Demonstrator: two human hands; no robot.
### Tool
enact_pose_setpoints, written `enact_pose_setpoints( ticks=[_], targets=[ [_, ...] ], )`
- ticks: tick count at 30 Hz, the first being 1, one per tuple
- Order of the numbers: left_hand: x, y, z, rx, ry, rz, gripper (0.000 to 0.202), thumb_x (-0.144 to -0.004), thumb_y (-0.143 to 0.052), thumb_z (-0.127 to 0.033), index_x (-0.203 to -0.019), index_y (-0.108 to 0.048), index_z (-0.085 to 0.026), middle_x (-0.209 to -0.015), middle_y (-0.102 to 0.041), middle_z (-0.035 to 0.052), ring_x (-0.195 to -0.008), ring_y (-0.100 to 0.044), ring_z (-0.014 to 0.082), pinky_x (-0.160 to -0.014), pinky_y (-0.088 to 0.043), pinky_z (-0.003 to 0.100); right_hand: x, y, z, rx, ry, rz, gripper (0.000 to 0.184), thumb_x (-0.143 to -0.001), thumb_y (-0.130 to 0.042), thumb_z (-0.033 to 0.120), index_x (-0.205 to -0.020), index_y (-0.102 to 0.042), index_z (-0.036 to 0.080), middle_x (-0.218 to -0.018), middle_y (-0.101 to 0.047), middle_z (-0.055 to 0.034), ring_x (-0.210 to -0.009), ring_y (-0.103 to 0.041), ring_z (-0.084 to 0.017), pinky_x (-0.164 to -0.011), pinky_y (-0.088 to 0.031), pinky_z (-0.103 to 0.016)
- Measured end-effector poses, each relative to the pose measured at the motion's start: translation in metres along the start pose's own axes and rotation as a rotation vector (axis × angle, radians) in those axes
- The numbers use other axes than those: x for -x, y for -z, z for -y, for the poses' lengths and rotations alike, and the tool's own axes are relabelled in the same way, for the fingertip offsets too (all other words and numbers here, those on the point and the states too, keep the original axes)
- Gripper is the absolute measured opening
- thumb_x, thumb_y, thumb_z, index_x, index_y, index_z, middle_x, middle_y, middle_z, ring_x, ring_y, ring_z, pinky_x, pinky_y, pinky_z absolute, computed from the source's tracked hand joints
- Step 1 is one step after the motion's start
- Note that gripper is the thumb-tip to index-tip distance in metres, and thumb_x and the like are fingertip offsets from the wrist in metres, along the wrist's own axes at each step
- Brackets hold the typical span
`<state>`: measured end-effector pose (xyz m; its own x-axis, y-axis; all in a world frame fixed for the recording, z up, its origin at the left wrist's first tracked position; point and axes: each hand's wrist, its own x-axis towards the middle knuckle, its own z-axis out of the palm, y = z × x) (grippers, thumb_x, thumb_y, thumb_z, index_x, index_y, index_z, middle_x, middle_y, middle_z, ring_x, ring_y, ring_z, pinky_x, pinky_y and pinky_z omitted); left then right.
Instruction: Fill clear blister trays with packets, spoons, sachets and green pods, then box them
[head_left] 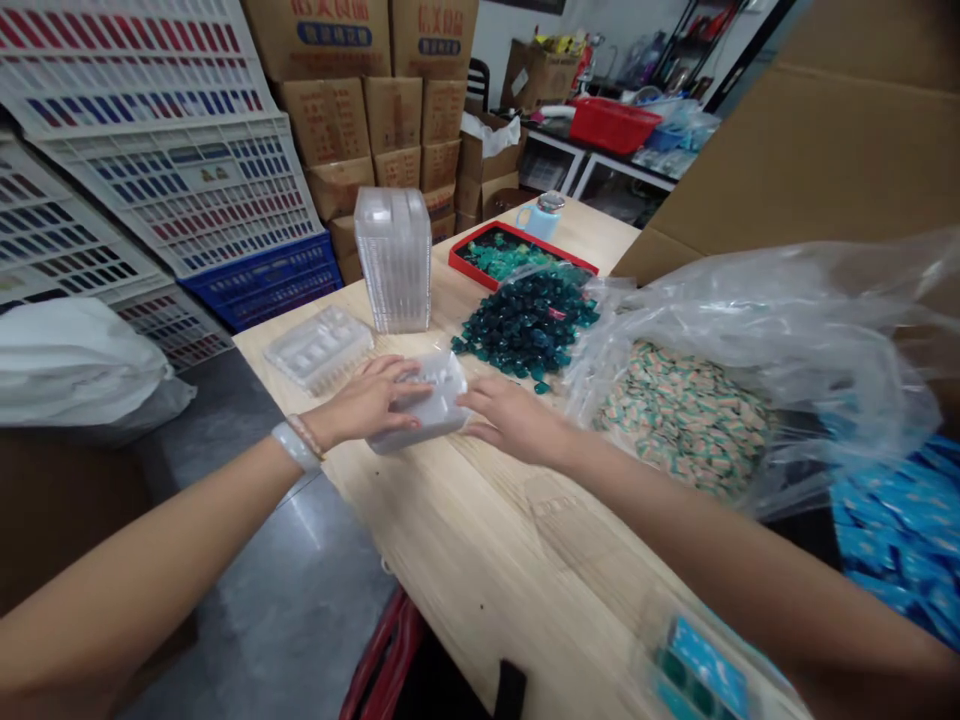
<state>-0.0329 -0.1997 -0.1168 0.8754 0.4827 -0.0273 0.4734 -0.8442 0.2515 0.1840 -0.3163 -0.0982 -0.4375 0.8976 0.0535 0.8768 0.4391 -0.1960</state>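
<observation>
Clasping a clear plastic tray between both hands here, and it's sitting near the left edge of the pale wooden table! The left hand has its fingers clamped over the tray's left side, while the right hand comes in from the other side, fingertips pressed against the right edge, so it's held firmly from both sides. Just to the left lies a second clear tray, and farther back stands a tall upright stack of similar trays. Over on the right, a heap of dark teal capsules sits just in front of a red tray of green ones, and beyond the heap a clear plastic bag holds a mound of patterned packets
</observation>
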Motion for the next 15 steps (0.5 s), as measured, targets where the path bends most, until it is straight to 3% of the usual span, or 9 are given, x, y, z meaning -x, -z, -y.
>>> enact_pose_setpoints(
  ticks=[2,4,7,15],
  targets=[
    [0.002,0.000,0.001,0.004,-0.004,-0.007,0.050,-0.073,-0.049,-0.056,-0.118,-0.049,-0.033,-0.132,-0.036,0.0037,-0.122,-0.025,0.0295,-0.098,-0.020,0.046,-0.046,-0.002,-0.009,-0.111,0.096,0.072,0.017,-0.077,-0.057,0.028,-0.089,-0.061,0.017,-0.091,-0.055,-0.0056,-0.091,-0.049,-0.019,-0.078,-0.038,-0.031],
    [0.003,-0.001,0.001,0.015,-0.018,-0.024,0.050,-0.074,-0.048,-0.055,-0.118,-0.048,-0.034,-0.132,-0.035,0.0035,-0.121,-0.025,0.0296,-0.098,-0.020,0.045,-0.069,-0.010,-0.017,-0.187,0.163,0.137,0.010,-0.073,-0.061,0.023,-0.080,-0.062,0.016,-0.084,-0.055,-0.0036,-0.087,-0.049,-0.017,-0.077,-0.037,-0.030],
    [0.004,-0.002,0.003,0.027,-0.040,-0.041,0.048,-0.074,-0.048,-0.055,-0.118,-0.048,-0.034,-0.130,-0.036,0.0041,-0.119,-0.026,0.0299,-0.097,-0.020,0.046,-0.074,-0.017,-0.026,-0.253,0.198,0.172,0.008,-0.072,-0.062,0.021,-0.077,-0.063,0.016,-0.083,-0.054,-0.0027,-0.084,-0.049,-0.016,-0.078,-0.037,-0.030],
    [0.003,-0.004,0.005,0.010,-0.054,-0.047,0.049,-0.075,-0.047,-0.055,-0.119,-0.048,-0.034,-0.131,-0.035,0.0045,-0.118,-0.025,0.0300,-0.097,-0.019,0.046,-0.073,-0.010,-0.026,-0.281,0.175,0.219,0.009,-0.070,-0.064,0.021,-0.078,-0.063,0.016,-0.084,-0.054,-0.0032,-0.086,-0.048,-0.017,-0.078,-0.036,-0.030]
  ],
)
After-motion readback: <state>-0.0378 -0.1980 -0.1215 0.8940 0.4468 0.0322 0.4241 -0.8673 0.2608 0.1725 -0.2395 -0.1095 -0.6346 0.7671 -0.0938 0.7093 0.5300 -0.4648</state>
